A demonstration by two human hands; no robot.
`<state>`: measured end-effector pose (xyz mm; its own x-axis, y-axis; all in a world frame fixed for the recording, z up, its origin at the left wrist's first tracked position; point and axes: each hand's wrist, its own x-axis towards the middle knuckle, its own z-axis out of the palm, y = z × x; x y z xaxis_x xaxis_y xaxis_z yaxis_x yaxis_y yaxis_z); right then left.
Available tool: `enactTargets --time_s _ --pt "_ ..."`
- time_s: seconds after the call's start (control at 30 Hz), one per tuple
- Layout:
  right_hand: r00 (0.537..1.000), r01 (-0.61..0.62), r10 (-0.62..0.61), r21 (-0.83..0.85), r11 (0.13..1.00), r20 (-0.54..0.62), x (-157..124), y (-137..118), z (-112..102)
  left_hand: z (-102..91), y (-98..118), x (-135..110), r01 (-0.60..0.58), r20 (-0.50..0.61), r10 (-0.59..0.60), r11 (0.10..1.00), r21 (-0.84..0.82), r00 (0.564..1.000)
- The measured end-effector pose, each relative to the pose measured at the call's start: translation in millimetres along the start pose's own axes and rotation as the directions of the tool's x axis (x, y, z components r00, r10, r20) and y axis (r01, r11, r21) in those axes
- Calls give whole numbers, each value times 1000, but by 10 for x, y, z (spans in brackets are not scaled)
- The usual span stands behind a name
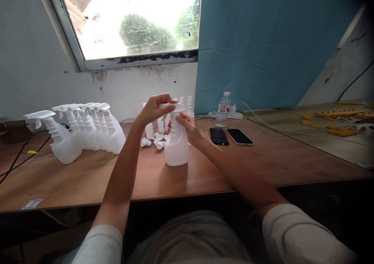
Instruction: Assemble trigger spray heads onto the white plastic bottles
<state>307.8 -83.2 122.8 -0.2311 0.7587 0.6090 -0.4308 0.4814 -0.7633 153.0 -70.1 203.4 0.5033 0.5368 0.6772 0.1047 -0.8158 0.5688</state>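
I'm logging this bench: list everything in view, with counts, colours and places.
Held spray bottle: one, translucent white, standing centre
Bottles with trigger tops: several, white, left
Bottles without tops: at least three, white, rear centre
Loose trigger tops: several, white, centre
Water bottle: one, clear, right
Phones: two, dark screens, right
Thin strips: several, white, beside phones
Power strip: one, white, behind phones
Cables: several, black or white, both sides
Tag: one, yellow, left
Sticker: one, blue and white, front left
Box: one, brown, far left
Pieces: several, yellow, far right
Window: one, grey frame, back
Sheet: one, blue, back right
Table: one, brown, middle
Sleeves: two, pale grey, front
Left grip: one, bare, on bottle's top
Right grip: one, bare, at bottle's neck
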Motion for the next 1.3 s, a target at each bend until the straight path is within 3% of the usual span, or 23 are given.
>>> enactTargets --time_s 0.1,0.23,0.37,0.5,0.7,0.83,1.03,1.1,1.2,1.27,1.3 --pt "998 26 -29 -56 998 -48 3 0 3 -2 -2 -4 4 5 -4 1000 -8 1000" --pt "1000 -7 7 28 1000 30 4 2 -9 -10 -21 -4 -7 12 7 1000 -7 1000" --pt "1000 13 -13 -13 1000 -2 1 0 -29 -17 -19 -8 -2 26 1 1000 24 1000" --pt "997 -19 15 56 998 72 9 10 -47 -19 -4 -17 20 34 -21 999 33 999" --pt "999 45 -45 -18 999 22 42 37 -46 -22 16 -18 25 46 -27 999 39 999" --pt "994 -24 21 28 999 107 27 8 -58 -30 -7 -12 16 49 -18 999 33 999" --pt "995 -78 81 -59 995 63 59 -71 -41 -32 -12 -10 -4 54 2 999 35 999" --pt "975 -161 167 -56 985 146 114 -110 -79 -34 5 -15 -18 52 16 999 50 999" --pt "878 -331 343 -95 939 333 220 -157 -167 -45 33 -22 -11 68 5 996 93 998" --pt "822 -380 409 -154 912 396 275 -171 -203 -53 62 -40 8 79 -19 990 140 997" --pt "820 -367 409 -180 913 401 288 -173 -207 -54 87 -63 7 58 -18 984 175 998"
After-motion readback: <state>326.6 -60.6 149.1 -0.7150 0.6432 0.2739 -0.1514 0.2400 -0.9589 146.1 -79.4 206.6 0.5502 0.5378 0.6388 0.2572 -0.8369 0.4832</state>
